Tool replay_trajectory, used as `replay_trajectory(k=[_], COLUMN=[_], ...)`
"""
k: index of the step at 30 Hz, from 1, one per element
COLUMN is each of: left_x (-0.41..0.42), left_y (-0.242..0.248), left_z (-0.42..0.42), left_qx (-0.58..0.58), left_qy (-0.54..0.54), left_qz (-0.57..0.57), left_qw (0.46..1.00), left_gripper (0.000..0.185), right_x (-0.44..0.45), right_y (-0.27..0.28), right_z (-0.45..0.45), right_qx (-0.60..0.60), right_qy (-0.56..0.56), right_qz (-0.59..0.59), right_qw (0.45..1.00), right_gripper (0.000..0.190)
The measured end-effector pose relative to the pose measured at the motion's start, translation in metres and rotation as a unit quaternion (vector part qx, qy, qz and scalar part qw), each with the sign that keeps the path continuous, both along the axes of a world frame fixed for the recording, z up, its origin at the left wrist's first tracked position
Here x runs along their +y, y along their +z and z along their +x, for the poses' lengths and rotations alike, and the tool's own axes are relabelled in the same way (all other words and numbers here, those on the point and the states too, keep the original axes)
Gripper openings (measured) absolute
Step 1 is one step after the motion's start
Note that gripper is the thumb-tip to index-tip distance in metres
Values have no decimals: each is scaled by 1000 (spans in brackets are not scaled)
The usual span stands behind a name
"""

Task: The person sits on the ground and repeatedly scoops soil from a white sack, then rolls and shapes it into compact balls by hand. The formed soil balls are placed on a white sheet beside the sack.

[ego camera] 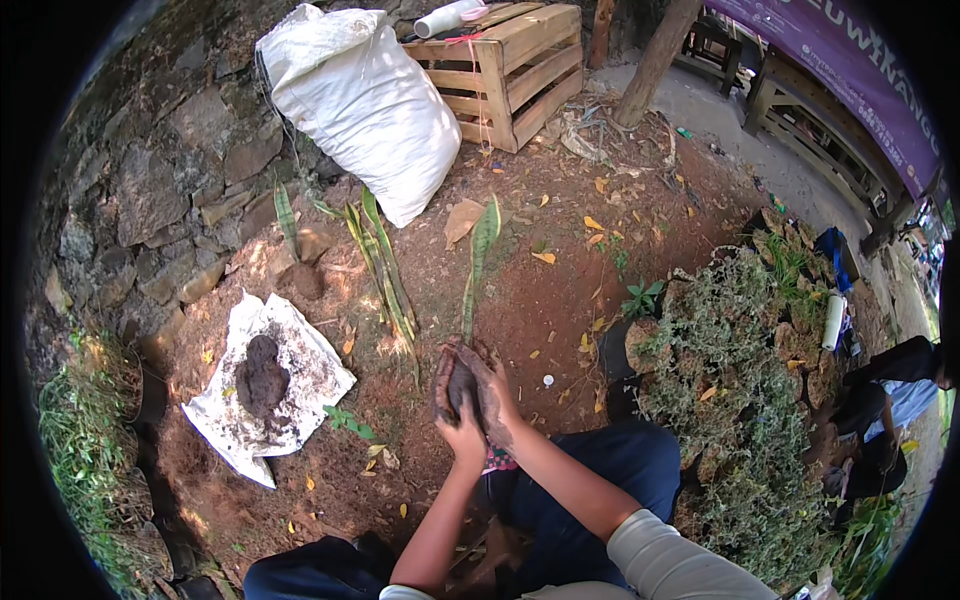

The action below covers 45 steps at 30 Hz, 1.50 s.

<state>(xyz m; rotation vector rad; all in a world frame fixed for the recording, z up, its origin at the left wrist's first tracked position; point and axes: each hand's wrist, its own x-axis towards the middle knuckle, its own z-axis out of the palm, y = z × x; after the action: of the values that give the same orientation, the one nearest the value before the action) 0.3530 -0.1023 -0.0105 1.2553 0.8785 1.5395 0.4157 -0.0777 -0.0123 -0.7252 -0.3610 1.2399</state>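
Note:
Between my two muddy hands is a ball of dark wet soil, with a single snake plant leaf standing upright out of it. My left hand cups it from the left and below, and my right hand presses along its right side. To the left, a white plastic sheet lies on the ground with a lump of dark soil on it. Several loose snake plant leaves rest beyond my hands. Farther left, another leaf stands in its own soil ball.
A full white woven sack leans by a wooden crate carrying a bottle. A stone wall runs along the left. Potted plants crowd the right, near a seated person. A tree trunk rises behind.

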Motion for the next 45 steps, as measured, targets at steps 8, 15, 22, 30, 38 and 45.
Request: replay_trajectory(k=[8,15,22,30,38,45], left_x=[16,17,12,25,35,32], left_y=[30,27,26,3,-7,6], left_z=[-7,-15,-5,-20,-29,-38], left_qx=[-171,-188,-187,-290,-329,-110], left_qy=[11,28,-64,-110,-177,-163], left_qz=[35,30,-6,-217,-201,-117], left_qw=[985,981,980,926,906,974], left_gripper=[51,59,55,45,43,63], right_x=[5,2,14,-29,-23,-22], right_y=[4,4,-37,42,38,40], right_z=[16,9,21,12,-2,-26], right_qx=[21,83,41,-477,-556,-440], right_qy=[61,124,126,-97,-32,-148], right_qz=[152,172,136,49,65,147], right_qw=[986,974,982,872,828,873], right_gripper=[43,58,53,40,35,29])
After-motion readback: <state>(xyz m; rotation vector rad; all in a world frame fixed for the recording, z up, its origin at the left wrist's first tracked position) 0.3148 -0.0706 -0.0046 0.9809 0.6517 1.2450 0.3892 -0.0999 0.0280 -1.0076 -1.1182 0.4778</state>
